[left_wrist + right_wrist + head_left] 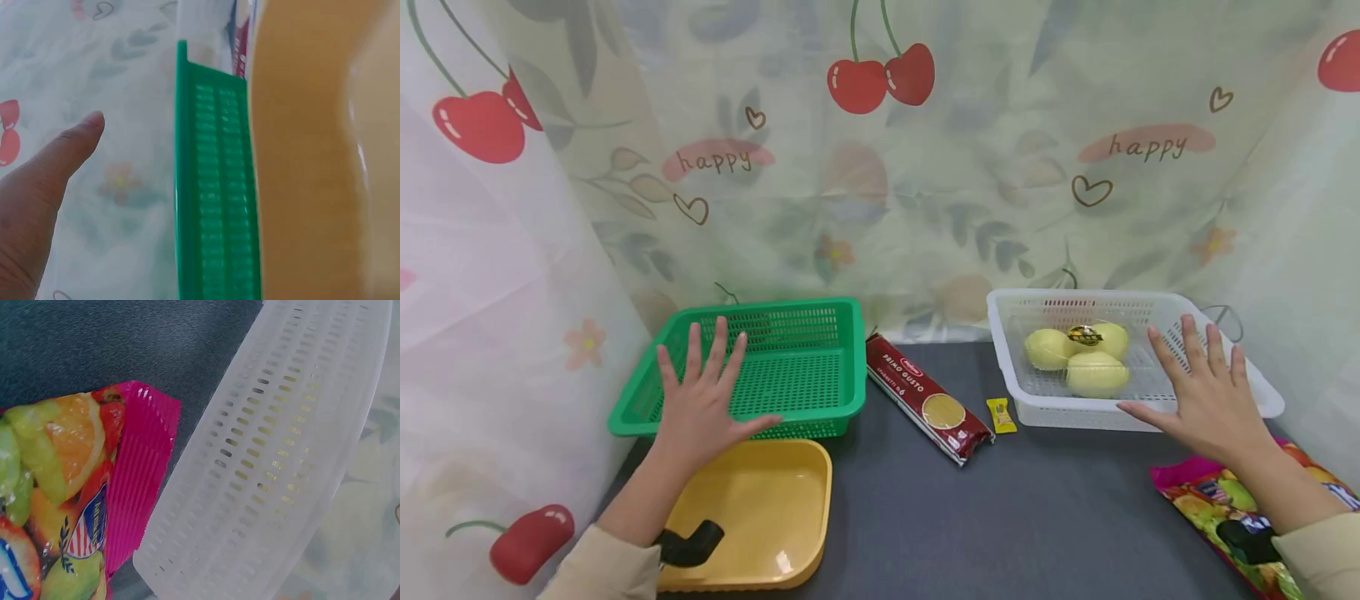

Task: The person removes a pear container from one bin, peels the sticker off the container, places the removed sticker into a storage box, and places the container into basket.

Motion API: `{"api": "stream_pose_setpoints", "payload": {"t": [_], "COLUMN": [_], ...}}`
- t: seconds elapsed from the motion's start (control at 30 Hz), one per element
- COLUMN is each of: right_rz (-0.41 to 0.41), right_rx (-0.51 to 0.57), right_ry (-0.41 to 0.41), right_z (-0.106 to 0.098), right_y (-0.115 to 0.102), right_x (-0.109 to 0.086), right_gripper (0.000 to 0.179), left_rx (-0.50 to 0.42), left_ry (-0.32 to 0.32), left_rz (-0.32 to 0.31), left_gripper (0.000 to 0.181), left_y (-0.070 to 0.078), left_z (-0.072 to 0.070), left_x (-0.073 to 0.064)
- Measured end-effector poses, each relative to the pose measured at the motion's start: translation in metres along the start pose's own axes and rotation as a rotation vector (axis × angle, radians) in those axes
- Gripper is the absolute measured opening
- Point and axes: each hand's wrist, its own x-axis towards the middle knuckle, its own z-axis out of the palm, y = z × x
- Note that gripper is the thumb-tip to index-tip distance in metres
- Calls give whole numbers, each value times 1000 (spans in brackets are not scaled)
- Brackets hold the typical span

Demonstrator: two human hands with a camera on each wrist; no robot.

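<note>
My left hand [698,412] is held with fingers spread, overlapping the green basket [842,408] and the yellow tray [752,508] in the head view; nothing is in its grasp. In the left wrist view its thumb [69,147] sticks out beside the green basket. Fingers also spread, my right hand [1213,400] overlaps the front right of the white basket [1075,414] and holds nothing. Inside that basket lies a clear pack of several pale yellow round fruits [1097,375] with a black and yellow label. A colourful fruit-print bag [1213,492] lies under the right forearm.
Between the baskets a dark red spaghetti pack [921,396] lies slantwise on the dark tabletop [947,525]. A small yellow wrapped packet [1001,415] is just left of the white basket. Printed curtains [880,217] enclose the back and sides.
</note>
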Motion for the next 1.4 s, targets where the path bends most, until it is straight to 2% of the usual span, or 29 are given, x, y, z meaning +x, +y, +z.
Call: {"api": "stream_pose_setpoints", "payload": {"t": [0.27, 0.43, 0.67, 0.77, 1.1, 1.4], "right_rz": [14, 44, 77, 99, 167, 215], "right_rx": [68, 91, 135, 170, 285, 364], "right_ry": [1, -23, -45, -57, -115, -145], "right_z": [-1, 0, 4, 6, 2, -2], "right_y": [1, 1, 4, 6, 0, -4], "right_x": [7, 10, 16, 20, 38, 54], "right_gripper": [102, 100, 97, 94, 87, 86], "left_rx": [-78, -98, -138, -159, -287, -455], "left_ry": [-14, -21, -104, -116, -153, -204], "left_rz": [-19, -2, -5, 1, 12, -19], "left_gripper": [113, 108, 96, 92, 82, 76], "left_y": [22, 34, 49, 58, 90, 118], "left_z": [8, 13, 13, 15, 12, 9], "left_x": [20, 34, 52, 60, 89, 111]}}
